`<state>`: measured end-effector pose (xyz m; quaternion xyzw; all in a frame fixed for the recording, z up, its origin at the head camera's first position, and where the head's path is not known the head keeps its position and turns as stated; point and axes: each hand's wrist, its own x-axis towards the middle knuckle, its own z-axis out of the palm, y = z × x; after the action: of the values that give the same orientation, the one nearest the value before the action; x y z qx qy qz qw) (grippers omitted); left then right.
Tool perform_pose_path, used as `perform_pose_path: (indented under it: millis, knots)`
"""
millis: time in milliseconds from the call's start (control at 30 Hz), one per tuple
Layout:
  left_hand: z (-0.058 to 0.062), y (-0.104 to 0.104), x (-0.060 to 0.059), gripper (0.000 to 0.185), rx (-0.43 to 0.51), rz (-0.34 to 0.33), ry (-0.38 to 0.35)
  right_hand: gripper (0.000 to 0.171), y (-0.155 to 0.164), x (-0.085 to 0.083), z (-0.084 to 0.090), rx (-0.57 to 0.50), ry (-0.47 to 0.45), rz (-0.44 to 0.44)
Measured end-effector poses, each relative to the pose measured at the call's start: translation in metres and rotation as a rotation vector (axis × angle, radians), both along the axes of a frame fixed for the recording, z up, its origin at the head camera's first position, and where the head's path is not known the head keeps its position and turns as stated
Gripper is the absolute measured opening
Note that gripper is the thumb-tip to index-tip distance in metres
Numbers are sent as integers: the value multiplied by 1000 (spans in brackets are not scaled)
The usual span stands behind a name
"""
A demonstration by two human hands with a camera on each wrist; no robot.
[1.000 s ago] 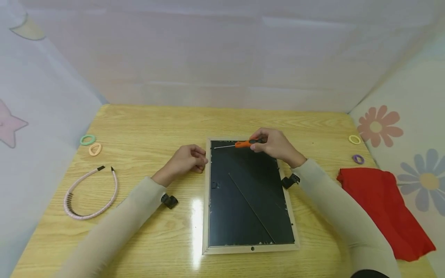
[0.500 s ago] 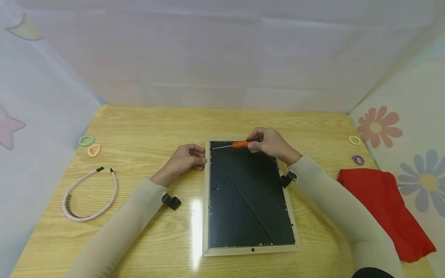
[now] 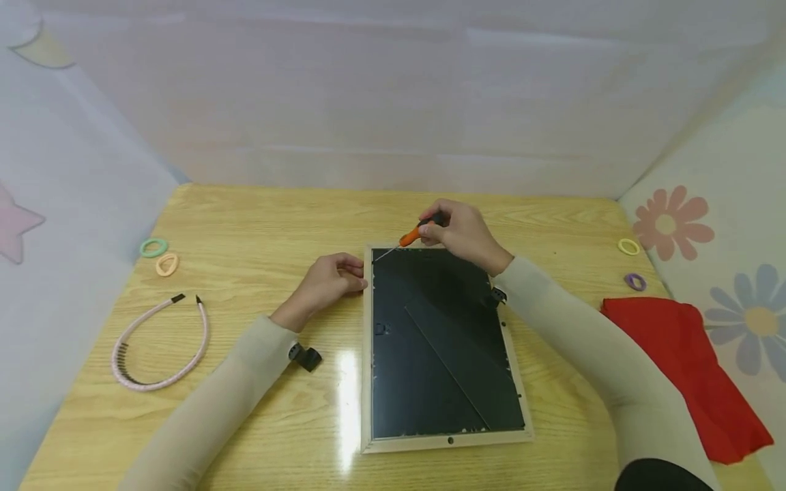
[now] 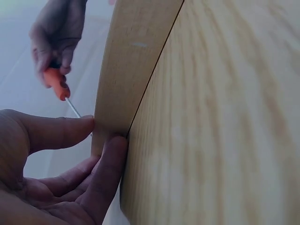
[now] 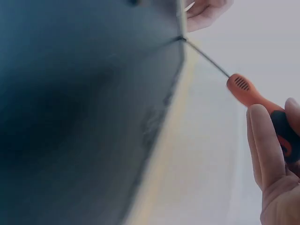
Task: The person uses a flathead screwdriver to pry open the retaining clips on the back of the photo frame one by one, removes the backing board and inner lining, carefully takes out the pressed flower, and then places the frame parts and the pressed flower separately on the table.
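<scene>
At the far left of the wooden surface lay a green hair ring and, just beside it, a peach hair ring. Nearer the person, a pink headband rested with its open ends pointing away.

The left hand lay on the surface against the left edge of the picture frame, near its far left corner. In the left wrist view the thumb and fingers were loosely bent and pressed against the frame's pale wooden edge, steadying it rather than closing round it. A small black clip showed at that sleeve's cuff.

The frame lay face down in the middle of the surface, its black backing up and a thin stand line running diagonally across it. The right hand hovered over the frame's far edge and pinched the orange-handled screwdriver between thumb and curled fingers. Its thin metal shaft slanted down and leftward, and its tip met the far left corner where the backing joined the wooden rim, as the right wrist view showed.

Further right, a yellow hair ring and a purple hair ring lay near the surface's edge, with a red cloth spread nearer the person.
</scene>
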<state>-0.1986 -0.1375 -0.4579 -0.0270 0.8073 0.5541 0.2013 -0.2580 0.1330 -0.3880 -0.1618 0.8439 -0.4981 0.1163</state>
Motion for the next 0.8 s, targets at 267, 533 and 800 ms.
perform_pose_path:
  millis: [267,533,800]
  knots:
    - [2,1,-1,40,-26,-22,19,18,-43,7,25,206,343,102]
    - [5,-3,2,37,-7,-23,7,21,-95,17,38,372,634,282]
    - [3,-6,2,33,6,-44,16,23,-117,25,37,428,734,343]
